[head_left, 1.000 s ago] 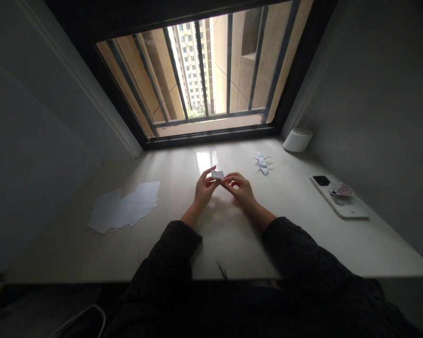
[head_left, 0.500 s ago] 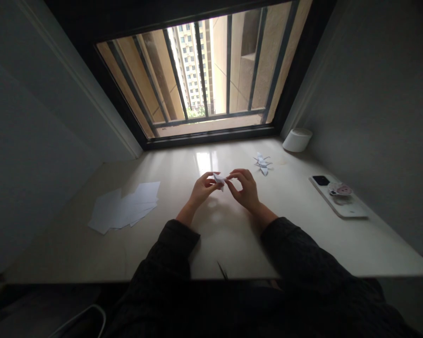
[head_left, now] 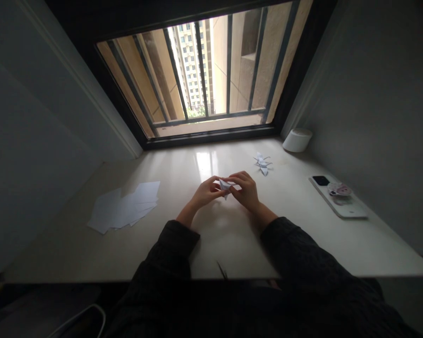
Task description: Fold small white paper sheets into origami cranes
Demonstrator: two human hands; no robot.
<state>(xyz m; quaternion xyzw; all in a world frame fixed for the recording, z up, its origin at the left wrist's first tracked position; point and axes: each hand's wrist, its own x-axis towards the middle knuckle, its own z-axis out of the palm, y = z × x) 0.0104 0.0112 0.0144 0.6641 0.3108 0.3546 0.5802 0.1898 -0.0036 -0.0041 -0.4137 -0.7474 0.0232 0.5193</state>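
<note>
A small folded piece of white paper (head_left: 226,186) is pinched between my two hands just above the pale table (head_left: 232,234), near its middle. My left hand (head_left: 205,192) grips the paper's left side with thumb and fingertips closed on it. My right hand (head_left: 247,190) curls its fingers over the paper's right side. Both arms wear dark sleeves. A finished folded paper figure (head_left: 262,164) lies on the table behind my right hand.
A loose spread of white paper sheets (head_left: 125,206) lies at the left. A phone (head_left: 338,196) with a round sticker lies at the right, and a white roll (head_left: 297,139) stands in the far right corner. A barred window (head_left: 204,75) is behind the table.
Both hands have sunk a little toward the table and closed in on each other. The folded paper has come down with them and is more covered by my right fingers.
</note>
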